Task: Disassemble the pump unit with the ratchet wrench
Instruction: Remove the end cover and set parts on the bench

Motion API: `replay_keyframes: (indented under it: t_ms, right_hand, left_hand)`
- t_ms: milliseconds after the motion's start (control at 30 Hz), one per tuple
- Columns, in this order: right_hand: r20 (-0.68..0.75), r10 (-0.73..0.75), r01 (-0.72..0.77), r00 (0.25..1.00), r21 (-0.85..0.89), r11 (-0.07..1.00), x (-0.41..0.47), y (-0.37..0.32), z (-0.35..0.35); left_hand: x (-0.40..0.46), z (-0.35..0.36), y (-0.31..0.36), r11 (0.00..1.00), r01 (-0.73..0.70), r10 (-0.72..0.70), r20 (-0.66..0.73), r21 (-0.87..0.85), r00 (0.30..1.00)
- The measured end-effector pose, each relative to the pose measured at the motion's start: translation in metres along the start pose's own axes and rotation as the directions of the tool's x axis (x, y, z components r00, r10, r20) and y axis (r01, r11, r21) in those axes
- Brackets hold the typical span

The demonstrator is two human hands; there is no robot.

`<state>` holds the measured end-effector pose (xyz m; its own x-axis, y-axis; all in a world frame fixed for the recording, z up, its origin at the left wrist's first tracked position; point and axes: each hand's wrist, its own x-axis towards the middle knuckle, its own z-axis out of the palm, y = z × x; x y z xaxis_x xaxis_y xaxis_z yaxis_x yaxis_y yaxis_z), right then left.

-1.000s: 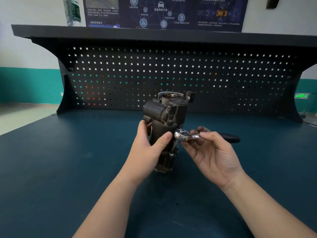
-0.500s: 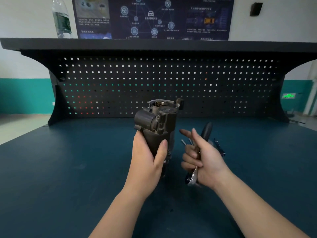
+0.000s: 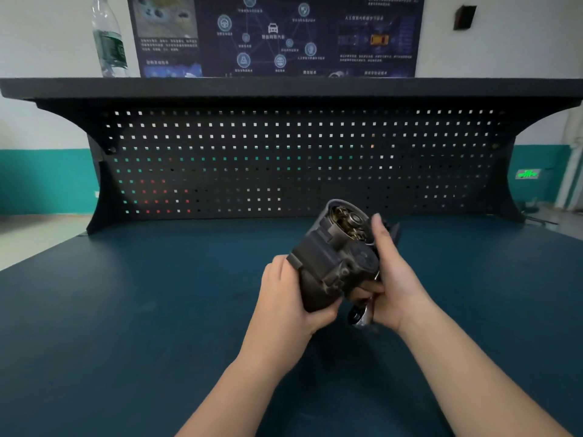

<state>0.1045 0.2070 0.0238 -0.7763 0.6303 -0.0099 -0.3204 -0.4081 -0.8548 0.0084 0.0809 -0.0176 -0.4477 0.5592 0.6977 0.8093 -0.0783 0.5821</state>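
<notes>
The left hand [image 3: 284, 298] is wrapped round the lower body of the pump unit [image 3: 337, 257], fingers behind and thumb curled in front, holding it off the dark blue counter [image 3: 126, 310] and tipped so its open, brassy end faces up and away toward the pegboard [image 3: 284, 159]. For this step I'd say that grip wants to sit low and firm: the unit looks heavy and lopsided, and any turning force from the tool will try to twist it out of the palm. Resting its base on the counter would likely steady it better than carrying it in the air.

The right hand [image 3: 394, 279] presses against the unit's right side, fingers reaching up along the rim, while its palm also clamps the ratchet wrench [image 3: 359, 313], whose shiny head pokes out beneath. Freeing the wrench to a proper handle grip seems needed before seating it on a fastener.

Most of the wrench is buried in the hand, and the handle is hardly visible. Which bolt is meant I cannot make out; the unit is blurred.
</notes>
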Motion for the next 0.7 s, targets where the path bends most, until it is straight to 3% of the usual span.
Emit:
replay_keyframes:
  t_ms: [233,367,567,700]
  right_hand:
    - [-0.056,0.064,-0.066,0.996,-0.033,0.997,0.004,-0.012,-0.016]
    - [-0.119,0.089,-0.116,0.989,-0.239,0.964,0.010,-0.016,-0.026]
    - [-0.181,0.089,-0.161,0.979,-0.440,0.883,0.020,-0.007,-0.036]
    - [-0.181,0.074,-0.158,0.981,-0.515,0.842,0.023,-0.003,-0.037]
  left_hand:
    - [0.001,-0.010,-0.009,0.992,-0.057,0.044,0.116,0.113,0.992]
    - [0.004,-0.022,-0.014,0.974,-0.072,0.035,0.174,0.213,0.984]
    - [0.004,-0.033,-0.021,0.975,0.037,-0.065,0.126,0.220,0.990]
    - [0.006,-0.036,-0.032,0.969,-0.052,0.019,0.138,0.240,0.990]
